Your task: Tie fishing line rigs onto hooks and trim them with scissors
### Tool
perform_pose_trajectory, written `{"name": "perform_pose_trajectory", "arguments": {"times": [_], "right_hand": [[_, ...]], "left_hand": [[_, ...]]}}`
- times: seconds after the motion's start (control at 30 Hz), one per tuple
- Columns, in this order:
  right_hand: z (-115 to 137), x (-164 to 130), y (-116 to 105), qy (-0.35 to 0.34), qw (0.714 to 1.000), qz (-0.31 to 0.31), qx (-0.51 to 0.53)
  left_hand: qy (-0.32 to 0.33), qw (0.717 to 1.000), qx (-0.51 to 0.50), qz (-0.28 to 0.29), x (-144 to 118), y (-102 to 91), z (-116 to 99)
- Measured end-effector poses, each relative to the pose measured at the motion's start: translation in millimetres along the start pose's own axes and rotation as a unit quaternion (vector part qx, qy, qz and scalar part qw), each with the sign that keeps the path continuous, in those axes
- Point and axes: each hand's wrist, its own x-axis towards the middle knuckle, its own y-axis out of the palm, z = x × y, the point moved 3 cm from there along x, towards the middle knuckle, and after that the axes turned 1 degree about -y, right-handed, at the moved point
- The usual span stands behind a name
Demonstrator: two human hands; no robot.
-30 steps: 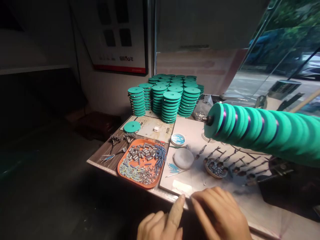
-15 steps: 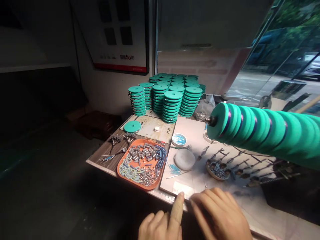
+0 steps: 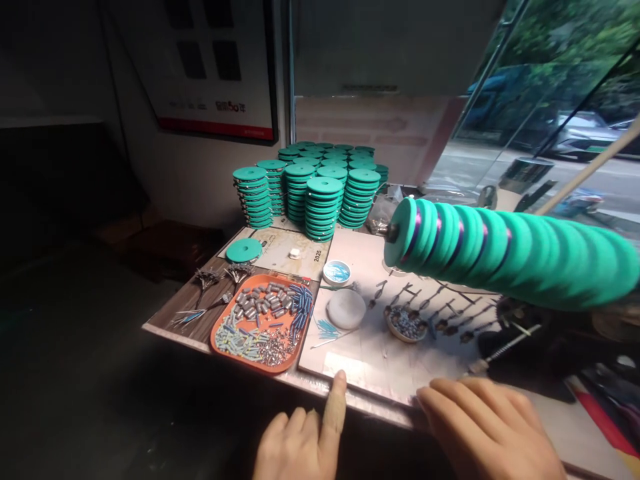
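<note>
A tray (image 3: 220,347) of small parts lies at the table's (image 3: 450,373) near left edge. Stacks of discs (image 3: 310,193) stand behind it at 12 o'clock. At 3 o'clock of the tray sits a small bowl (image 3: 404,325), beneath a rod of discs (image 3: 505,250) overhead.

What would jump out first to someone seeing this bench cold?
A long row of teal discs threaded on a rod juts in from the right, above the table. Behind it, at the back of the table, stand stacks of teal discs. Nearer, an orange tray holds small metal and blue parts, while the left hand and right hand rest at the near table edge.
</note>
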Motion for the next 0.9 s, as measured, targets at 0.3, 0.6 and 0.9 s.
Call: {"name": "perform_pose_trajectory", "arguments": {"times": [0.3,0.6,0.9], "right_hand": [[-5.1,1.6,-7.9,-0.086,0.994,-0.053,-0.040],[-4.4,13.0,-13.5,-0.100,0.992,-0.072,-0.021],[-5.2,11.4,-10.3,-0.092,0.993,-0.079,-0.007]], "left_hand": [[0.017,0.999,0.038,0.012,4.6,-1.8,1.1],[0.045,0.998,0.049,0.020,5.9,-1.7,2.4],[0.048,0.997,0.058,0.015,6.4,-1.2,3.0]]}}
